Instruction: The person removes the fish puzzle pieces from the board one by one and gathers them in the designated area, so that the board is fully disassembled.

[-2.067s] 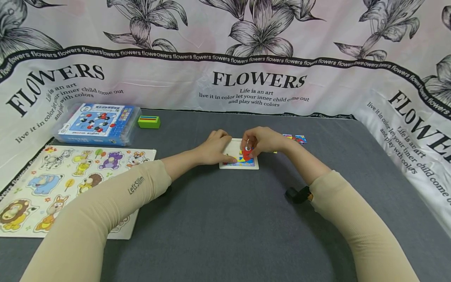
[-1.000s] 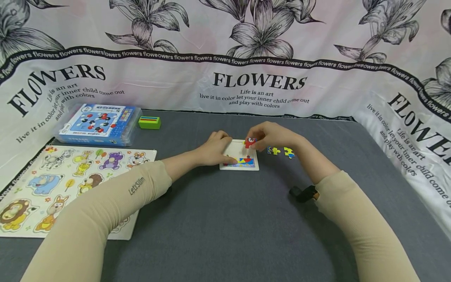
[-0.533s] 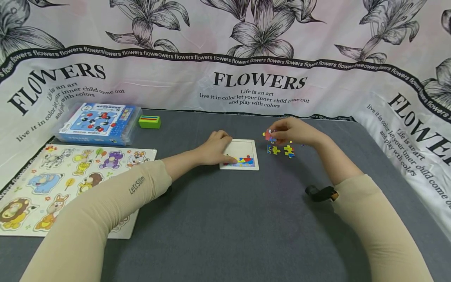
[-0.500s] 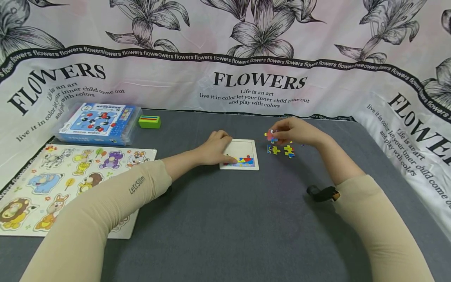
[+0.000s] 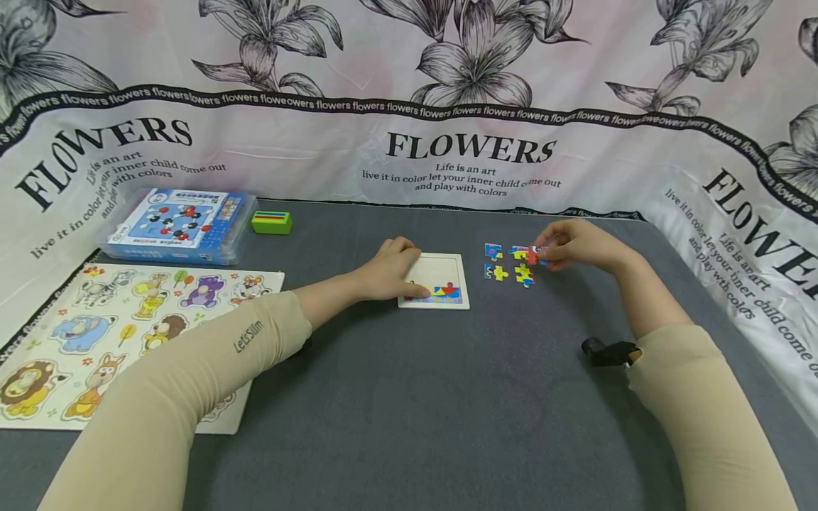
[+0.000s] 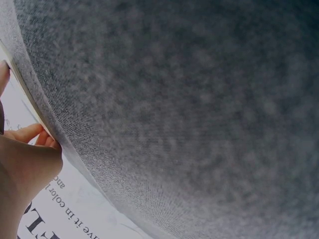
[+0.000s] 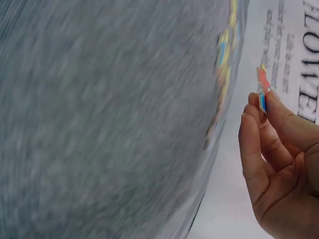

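Note:
A small white tray (image 5: 434, 267) lies on the grey cloth, with coloured puzzle pieces (image 5: 445, 293) along its near side. The left hand (image 5: 388, 271) grips the tray's left edge, its thumb over the near left corner; the left wrist view shows its fingers (image 6: 35, 134) at the tray's edge. The right hand (image 5: 575, 243) pinches a red and blue puzzle piece (image 7: 263, 89) between thumb and fingertips, raised off the cloth in the right wrist view. Beside and partly behind that piece, several loose pieces (image 5: 500, 272) lie right of the tray.
At the left lies a large board (image 5: 150, 312) with animal pictures, partly under the left sleeve. Behind it are a blue box (image 5: 172, 223) in a clear case and a small green block (image 5: 271, 222). A printed flower cloth (image 5: 307, 156) hangs behind the table.
The right hand has moved from over the tray to the right, carrying the red piece past the loose pieces, which are now more visible. The left hand has stayed on the tray.

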Demonstrator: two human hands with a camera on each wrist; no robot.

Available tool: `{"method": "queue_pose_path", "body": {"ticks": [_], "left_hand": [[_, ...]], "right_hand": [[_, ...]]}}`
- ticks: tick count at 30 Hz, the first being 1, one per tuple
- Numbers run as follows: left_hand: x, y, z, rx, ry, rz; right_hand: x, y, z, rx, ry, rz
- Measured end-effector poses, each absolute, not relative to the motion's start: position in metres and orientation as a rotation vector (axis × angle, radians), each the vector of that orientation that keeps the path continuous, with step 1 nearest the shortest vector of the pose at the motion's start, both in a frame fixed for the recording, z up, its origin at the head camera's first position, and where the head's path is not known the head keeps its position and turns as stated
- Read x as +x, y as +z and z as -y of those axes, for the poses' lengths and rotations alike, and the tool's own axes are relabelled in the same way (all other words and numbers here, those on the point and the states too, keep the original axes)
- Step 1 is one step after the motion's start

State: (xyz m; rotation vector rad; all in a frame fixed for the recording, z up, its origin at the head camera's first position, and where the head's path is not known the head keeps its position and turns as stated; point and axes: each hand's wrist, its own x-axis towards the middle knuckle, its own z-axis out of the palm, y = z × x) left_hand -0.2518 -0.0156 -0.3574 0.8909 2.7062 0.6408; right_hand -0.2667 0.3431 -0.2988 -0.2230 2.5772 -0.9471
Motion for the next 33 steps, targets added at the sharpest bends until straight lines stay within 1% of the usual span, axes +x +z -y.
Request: {"method": "queue_pose_path", "body": {"ticks": [5,10,21,33], "left_hand": [[-0.251,-0.357,0.016,0.89,0.648,-2.704],[-0.252,-0.357,0.016,0.888,0.644,-2.708],[-0.25,-0.356,0.016,0.886,0.66,-2.694],[-0.249,-0.355,0.016,0.883,0.661,-2.698]], "right_hand": [[-0.269,-0.305,-0.359,-0.151,-0.956,-2.55],[-0.269,-0.306,-0.367,-0.146,-0.92,-2.48],[-0.266,-0.311,-0.373,-0.104,-0.881,-2.385],[-0.267,-0.308,-0.37,-0.059,-0.836,-2.401]]}}
